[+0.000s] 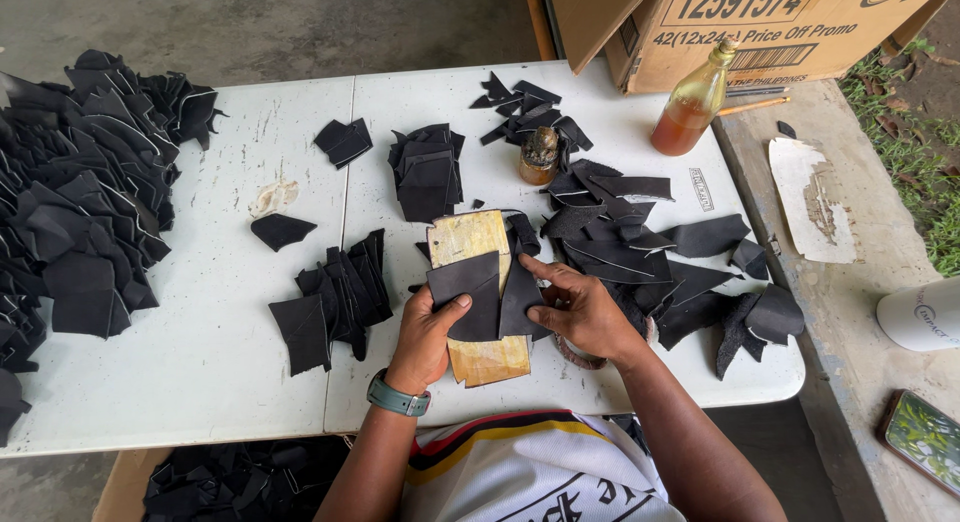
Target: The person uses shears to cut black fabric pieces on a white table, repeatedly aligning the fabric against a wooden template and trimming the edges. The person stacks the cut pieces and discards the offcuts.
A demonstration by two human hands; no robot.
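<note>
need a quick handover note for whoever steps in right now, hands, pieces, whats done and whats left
Left hand: thumb pressing a black cut piece flat on the yellowish board.
Right hand: fingers on the adjoining black piece at the board's right edge.
Small glue jar and amber bottle stand behind the board.
Done: cannot tell; a big heap lies far left, small stacks beside the board.
Left: loose pieces on the right look unsorted.

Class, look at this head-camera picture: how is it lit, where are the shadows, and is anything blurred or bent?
Head view: soft, even daylight; only faint shadows under the left hand and right hand; mild sheen on the white table; black pieces lose surface detail; table edges bow slightly from the wide lens; all sharp.
</note>
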